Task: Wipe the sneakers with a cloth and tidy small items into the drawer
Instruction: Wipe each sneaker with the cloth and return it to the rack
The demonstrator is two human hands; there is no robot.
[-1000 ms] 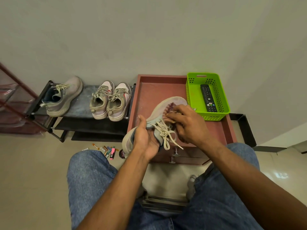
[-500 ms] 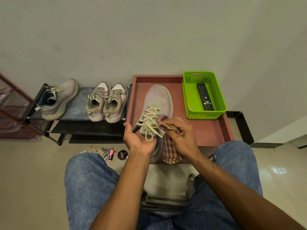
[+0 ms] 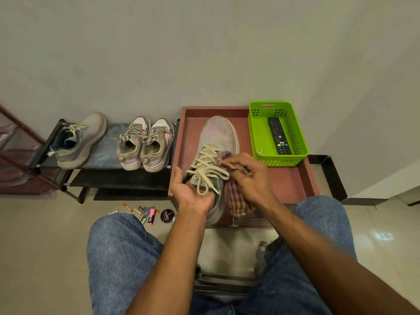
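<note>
A grey sneaker (image 3: 219, 135) with pale laces lies toe-away on the red-brown cabinet top (image 3: 288, 178). My left hand (image 3: 193, 192) grips its heel end from the left. My right hand (image 3: 247, 176) holds a checked red-and-yellow cloth (image 3: 237, 201) pressed against the sneaker's right side by the laces. Its matching sneaker (image 3: 78, 142) and a beige pair (image 3: 145, 144) stand on the black shoe rack (image 3: 106, 178) to the left. Small items (image 3: 147, 213), markers and a round tin (image 3: 167, 215), lie on the floor below. The drawer's handle (image 3: 234, 222) shows under the cloth.
A green basket (image 3: 295, 142) holding a black remote (image 3: 279, 135) sits at the cabinet's back right. A red wire rack (image 3: 13, 155) stands far left. My knees in jeans frame a stool seat in front. A black metal frame (image 3: 331, 176) is right of the cabinet.
The sneaker was turned from tilted on its side to lying upright with the toe pointing away. The right hand with the cloth moved from the toe area to the side near the laces.
</note>
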